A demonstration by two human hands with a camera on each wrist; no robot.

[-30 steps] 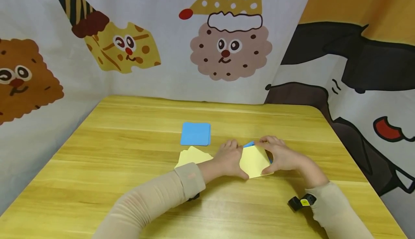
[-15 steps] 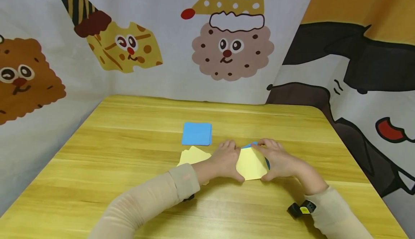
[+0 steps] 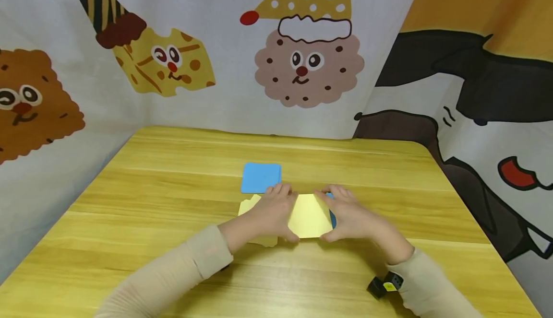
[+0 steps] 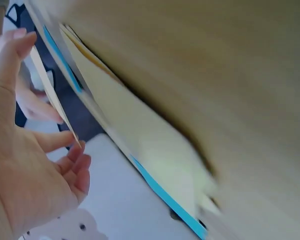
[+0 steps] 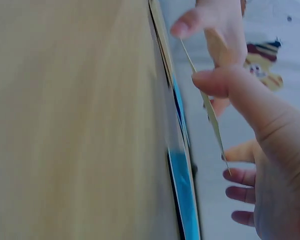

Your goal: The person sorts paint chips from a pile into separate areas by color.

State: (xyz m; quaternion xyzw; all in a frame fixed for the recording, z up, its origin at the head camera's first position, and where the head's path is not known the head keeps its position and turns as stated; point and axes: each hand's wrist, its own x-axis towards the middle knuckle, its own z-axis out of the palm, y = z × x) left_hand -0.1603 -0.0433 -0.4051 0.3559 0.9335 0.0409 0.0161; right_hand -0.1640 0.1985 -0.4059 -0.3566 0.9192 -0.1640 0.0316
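Head view is showing both hands holding one pale yellow square sheet of paper (image 3: 307, 216) just above the light wooden table (image 3: 173, 203); the left hand (image 3: 273, 212) is pinching its left edge and the right hand (image 3: 349, 217) is pinching its right edge, thumbs near the lower corners; a bit of blue paper (image 3: 331, 217) is peeking out behind the sheet by the right hand; a stack of blue square sheets (image 3: 261, 178) is lying further back, and some loose pale yellow sheets (image 3: 247, 206) are lying under the left hand.

Left wrist view is showing the left hand (image 4: 25, 165) with thumb and curled fingers gripping the thin sheet (image 4: 52, 95) edge-on, apart from the papers on the table.

Right wrist view is showing the right hand (image 5: 255, 150) gripping the same sheet (image 5: 205, 100) between thumb and fingers; the sheet is standing clear of the table papers.

In my judgement, for a clean result both hands should be keeping the sheet flat and taut, with edges matching before any pressing; a loose pinch could be letting it slide.
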